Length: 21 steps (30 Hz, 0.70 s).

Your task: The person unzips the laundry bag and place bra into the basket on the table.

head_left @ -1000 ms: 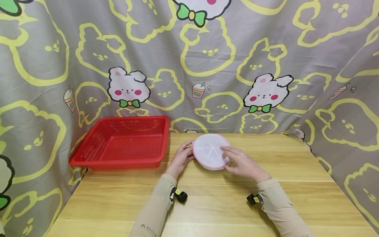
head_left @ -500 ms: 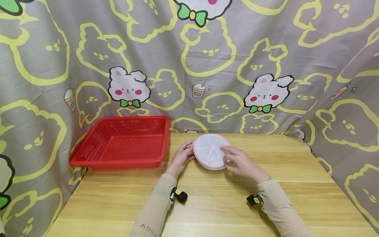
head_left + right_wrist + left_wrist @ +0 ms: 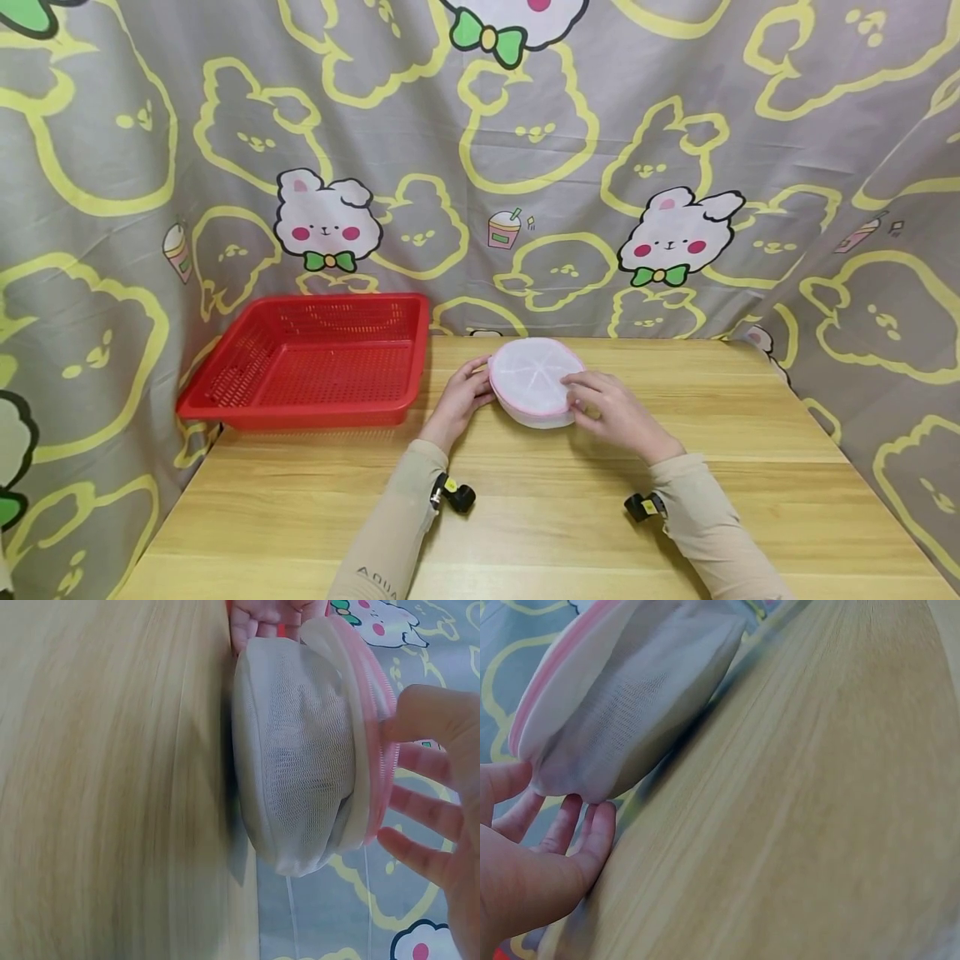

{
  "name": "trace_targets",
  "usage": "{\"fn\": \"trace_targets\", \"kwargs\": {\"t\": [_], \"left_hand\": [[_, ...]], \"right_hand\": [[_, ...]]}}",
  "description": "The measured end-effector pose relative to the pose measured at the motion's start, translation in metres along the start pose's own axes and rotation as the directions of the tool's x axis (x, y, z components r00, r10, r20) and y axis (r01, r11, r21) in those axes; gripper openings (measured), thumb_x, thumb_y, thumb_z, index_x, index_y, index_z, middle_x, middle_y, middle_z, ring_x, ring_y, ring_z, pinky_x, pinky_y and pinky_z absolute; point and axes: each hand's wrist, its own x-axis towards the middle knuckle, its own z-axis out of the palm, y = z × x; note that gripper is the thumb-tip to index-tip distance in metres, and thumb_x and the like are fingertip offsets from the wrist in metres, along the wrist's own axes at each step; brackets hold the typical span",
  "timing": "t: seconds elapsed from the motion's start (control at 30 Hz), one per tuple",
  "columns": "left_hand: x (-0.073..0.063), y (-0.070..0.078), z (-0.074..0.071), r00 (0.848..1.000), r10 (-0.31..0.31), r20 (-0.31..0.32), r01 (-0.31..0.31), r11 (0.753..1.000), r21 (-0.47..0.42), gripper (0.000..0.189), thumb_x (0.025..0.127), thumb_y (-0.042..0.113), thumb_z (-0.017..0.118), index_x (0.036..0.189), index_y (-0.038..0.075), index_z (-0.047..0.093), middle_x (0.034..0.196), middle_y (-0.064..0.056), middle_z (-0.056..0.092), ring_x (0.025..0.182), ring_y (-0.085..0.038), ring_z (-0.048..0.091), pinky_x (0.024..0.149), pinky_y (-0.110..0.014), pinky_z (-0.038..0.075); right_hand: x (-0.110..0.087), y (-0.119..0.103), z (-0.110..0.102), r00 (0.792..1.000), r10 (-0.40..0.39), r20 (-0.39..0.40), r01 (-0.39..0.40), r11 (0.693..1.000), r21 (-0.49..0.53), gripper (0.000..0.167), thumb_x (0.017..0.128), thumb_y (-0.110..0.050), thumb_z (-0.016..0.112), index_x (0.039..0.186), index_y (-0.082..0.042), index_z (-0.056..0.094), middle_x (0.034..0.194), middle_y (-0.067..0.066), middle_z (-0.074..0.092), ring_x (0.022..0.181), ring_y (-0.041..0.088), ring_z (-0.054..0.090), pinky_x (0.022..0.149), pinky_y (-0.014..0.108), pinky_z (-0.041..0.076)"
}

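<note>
A round white mesh laundry bag [image 3: 534,375] with a pink zipper round its rim stands upright on the table, its lid tilted towards me. My left hand [image 3: 459,404] holds its left side; in the left wrist view the fingertips [image 3: 600,812] press the mesh wall and the thumb lies by the rim. On the opposite side, my right hand [image 3: 617,417] pinches the bag's zipper edge. The right wrist view shows its thumb against the pink zipper [image 3: 375,735], with the other fingers spread along the lid side. Whether a zipper pull is between them is hidden.
A red plastic basket [image 3: 300,408] with perforated walls stands at the table's left. A grey curtain [image 3: 420,142] with rabbit prints hangs behind the wooden table [image 3: 525,517] and along both sides. Each wrist carries a small black camera [image 3: 459,498].
My right thumb has moved a little away from me along the rim, and the fingers have shifted slightly right. The bag has tipped very slightly. My left hand stays in place.
</note>
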Motion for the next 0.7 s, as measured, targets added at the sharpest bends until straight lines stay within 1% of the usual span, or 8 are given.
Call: {"fn": "trace_targets", "kwargs": {"t": [0.1,0.27,0.33,0.4,0.53,0.63,0.7], "left_hand": [[0.000,0.000,0.000,1.000,0.007,0.006,-0.007,1.000,0.006,0.041,0.099,0.014,0.053,0.140,0.008,0.048,0.097,0.002,0.061,0.083,-0.008,0.063,0.079,-0.027,0.051],[0.001,0.000,0.000,1.000,0.002,-0.003,-0.002,1.000,-0.003,0.042,0.098,0.016,0.055,0.139,0.008,0.049,0.093,0.004,0.063,0.082,-0.008,0.063,0.077,-0.026,0.052],[0.001,0.001,0.001,1.000,-0.003,-0.010,0.003,1.000,-0.008,0.042,0.098,0.016,0.056,0.139,0.008,0.049,0.092,0.004,0.064,0.082,-0.008,0.064,0.077,-0.025,0.052],[0.000,0.001,0.001,1.000,-0.006,-0.014,0.006,1.000,-0.008,0.042,0.098,0.016,0.056,0.138,0.008,0.049,0.092,0.004,0.064,0.082,-0.009,0.063,0.076,-0.025,0.052],[0.000,0.002,0.002,1.000,-0.013,-0.020,0.013,1.000,-0.009,0.042,0.097,0.018,0.057,0.138,0.009,0.050,0.093,0.003,0.064,0.082,-0.009,0.063,0.076,-0.026,0.052],[0.000,0.002,0.002,1.000,-0.014,-0.020,0.014,1.000,-0.008,0.043,0.097,0.019,0.058,0.138,0.009,0.050,0.094,0.003,0.065,0.082,-0.008,0.064,0.077,-0.026,0.052],[0.000,0.002,0.002,1.000,-0.014,-0.019,0.014,1.000,-0.004,0.043,0.097,0.019,0.058,0.138,0.010,0.050,0.095,0.003,0.065,0.082,-0.008,0.063,0.078,-0.027,0.052]], "right_hand": [[0.001,0.001,0.001,0.999,-0.018,-0.041,0.018,1.000,0.006,0.016,0.074,-0.008,0.076,0.084,-0.013,0.064,0.112,0.008,0.070,0.103,0.028,0.066,0.087,0.045,0.054],[0.004,0.002,0.000,0.995,-0.031,-0.090,0.034,0.999,0.033,0.004,0.084,-0.012,0.068,0.085,-0.009,0.066,0.109,0.008,0.071,0.100,0.027,0.067,0.085,0.044,0.054],[0.005,0.002,-0.002,0.995,-0.028,-0.100,0.032,0.999,0.044,0.003,0.086,-0.012,0.067,0.085,-0.009,0.066,0.107,0.008,0.072,0.099,0.027,0.067,0.085,0.044,0.055],[0.007,0.001,-0.004,0.994,-0.023,-0.107,0.029,0.998,0.052,0.003,0.084,-0.010,0.068,0.084,-0.009,0.066,0.105,0.008,0.072,0.097,0.027,0.068,0.085,0.044,0.055],[0.009,0.001,-0.007,0.993,-0.008,-0.121,0.017,0.997,0.074,0.014,0.076,0.000,0.070,0.083,-0.011,0.063,0.101,0.007,0.073,0.095,0.026,0.068,0.085,0.044,0.054],[0.011,0.000,-0.009,0.991,0.003,-0.137,0.008,0.996,0.085,0.018,0.075,0.003,0.071,0.083,-0.011,0.063,0.099,0.006,0.073,0.094,0.025,0.068,0.083,0.044,0.054],[0.013,-0.001,-0.011,0.990,0.015,-0.143,-0.002,0.996,0.090,0.018,0.076,0.004,0.071,0.086,-0.010,0.064,0.099,0.006,0.073,0.093,0.024,0.067,0.083,0.043,0.053]]}}
